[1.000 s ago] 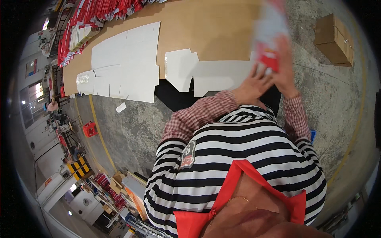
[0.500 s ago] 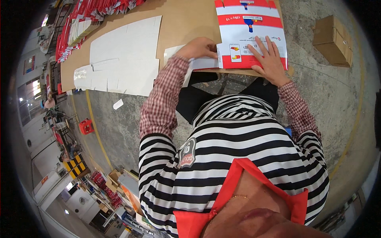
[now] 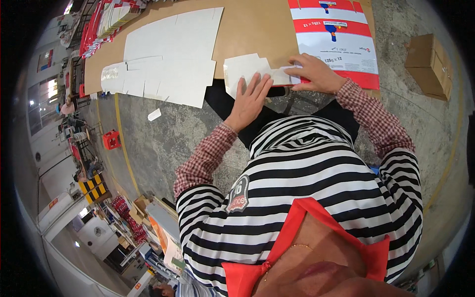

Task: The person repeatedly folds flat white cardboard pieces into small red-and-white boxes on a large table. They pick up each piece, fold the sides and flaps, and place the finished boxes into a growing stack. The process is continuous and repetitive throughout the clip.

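Note:
A flat carton blank (image 3: 341, 54), printed red, white and blue, lies at the right front of the table. To its left sits a smaller white cardboard piece (image 3: 242, 65) with stepped edges, its plain side up. A narrow white flap (image 3: 281, 77) runs between the two; whether it joins them I cannot tell. My left hand (image 3: 250, 104) lies open, fingers stretched over the white piece's front edge. My right hand (image 3: 316, 74) curls thumb and fingers around the flap's right end, beside the printed blank. Its palm is turned away from view.
Large white cardboard sheets (image 3: 173, 54) overlap on the table's left side. Stacked red and white folded cartons (image 3: 111, 22) stand at the far left. A brown box (image 3: 429, 67) rests on the floor at right; a white scrap (image 3: 154, 114) lies on the floor at left.
My right hand has left the printed blank's face and closed around the flap. My left hand has moved from the flap onto the white piece, fingers now stretched. The whole view has shifted.

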A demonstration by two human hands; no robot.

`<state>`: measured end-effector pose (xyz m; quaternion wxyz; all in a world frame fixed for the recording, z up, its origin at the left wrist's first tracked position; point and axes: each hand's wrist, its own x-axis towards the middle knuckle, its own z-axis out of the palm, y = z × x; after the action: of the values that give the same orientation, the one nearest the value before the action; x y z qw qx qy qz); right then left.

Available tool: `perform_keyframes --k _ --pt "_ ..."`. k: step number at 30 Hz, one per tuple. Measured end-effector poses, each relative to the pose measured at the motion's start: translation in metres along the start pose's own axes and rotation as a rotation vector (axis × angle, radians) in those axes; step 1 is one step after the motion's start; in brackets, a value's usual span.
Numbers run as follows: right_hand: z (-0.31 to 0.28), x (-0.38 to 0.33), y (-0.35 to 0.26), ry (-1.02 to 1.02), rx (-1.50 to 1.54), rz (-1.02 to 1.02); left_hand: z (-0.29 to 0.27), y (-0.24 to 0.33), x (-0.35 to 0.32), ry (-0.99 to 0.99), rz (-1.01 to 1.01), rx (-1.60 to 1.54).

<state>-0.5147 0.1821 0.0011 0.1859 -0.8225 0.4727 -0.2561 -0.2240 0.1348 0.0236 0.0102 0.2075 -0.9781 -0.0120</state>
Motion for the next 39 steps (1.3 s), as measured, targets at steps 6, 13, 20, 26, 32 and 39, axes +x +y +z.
perform_keyframes --k 6,13,20,26,32,39 --pt "-0.005 -0.014 -0.008 -0.060 0.034 0.016 0.008 -0.009 -0.025 0.440 -0.371 -0.470" --pt "-0.001 -0.013 -0.006 -0.054 0.014 0.000 0.043 0.027 0.018 1.079 -1.315 -1.797" --pt "-0.012 -0.009 -0.011 -0.163 -0.041 0.031 0.018 0.018 0.077 0.631 -0.119 -0.619" --pt "-0.039 -0.042 -0.020 0.049 -0.244 0.243 0.016 0.002 0.098 0.253 0.043 -0.445" --pt "-0.035 -0.048 -0.010 0.178 -0.196 0.284 0.032 -0.002 0.116 0.257 0.058 -0.354" --pt "-0.022 -0.053 -0.004 0.091 -0.239 0.315 0.030 0.005 0.120 0.135 0.034 -0.182"
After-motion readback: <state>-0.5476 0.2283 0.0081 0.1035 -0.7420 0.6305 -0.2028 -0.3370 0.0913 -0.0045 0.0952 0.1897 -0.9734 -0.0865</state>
